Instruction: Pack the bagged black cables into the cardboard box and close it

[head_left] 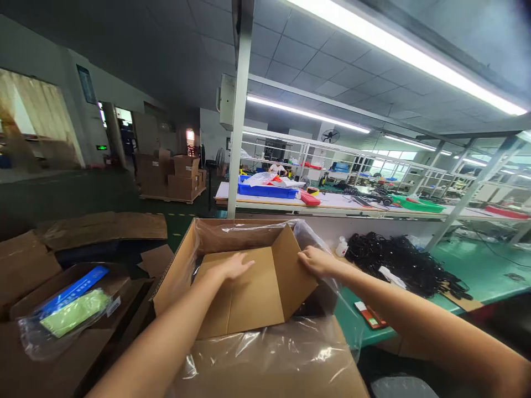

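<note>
nearest, a clear plastic liner [265, 354] draped over the front of a cardboard carton [178, 271], with a folded corrugated insert [244, 293] standing inside, probably light and stiff but springy at its creases, so best taken by its upper edge near the fold. the left hand [232, 266] flat on the insert, fingers [244, 264] spread apart, and the right hand [317, 261] at its far edge, fingers curled together and apparently clamped on it. to the right, black cables [398, 265] heaped on a green counter [468, 260]; to the left, a bagged green item [74, 312] in an open box
</note>
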Available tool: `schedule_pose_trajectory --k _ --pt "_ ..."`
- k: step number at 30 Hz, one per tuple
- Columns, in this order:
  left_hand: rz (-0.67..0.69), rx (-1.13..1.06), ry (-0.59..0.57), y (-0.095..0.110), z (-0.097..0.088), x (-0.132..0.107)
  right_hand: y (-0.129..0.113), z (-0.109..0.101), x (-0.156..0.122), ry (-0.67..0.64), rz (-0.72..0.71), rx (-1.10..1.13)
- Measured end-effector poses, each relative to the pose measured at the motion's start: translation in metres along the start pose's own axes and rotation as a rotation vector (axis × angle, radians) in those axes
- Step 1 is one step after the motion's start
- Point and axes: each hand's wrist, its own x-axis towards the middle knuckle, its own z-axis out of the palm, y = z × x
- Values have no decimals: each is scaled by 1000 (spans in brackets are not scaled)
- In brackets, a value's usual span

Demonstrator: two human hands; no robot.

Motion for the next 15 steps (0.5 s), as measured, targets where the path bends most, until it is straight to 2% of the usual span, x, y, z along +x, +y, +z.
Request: schedule_pose_trajectory --k 2,5,10,13,15 --pt "93 15 -96 18 11 -7 -1 -12 5 43 -25 -127" --pt "131 57 -205 32 27 -21 2 -24 7 129 -2 -292" --pt "113 137 -267 27 39 -34 19 -16 0 156 138 -429" --pt "81 178 -288 20 40 -36 30 -14 3 184 225 -400" --pt "65 204 -296 16 40 -37 35 -23 9 220 260 -341"
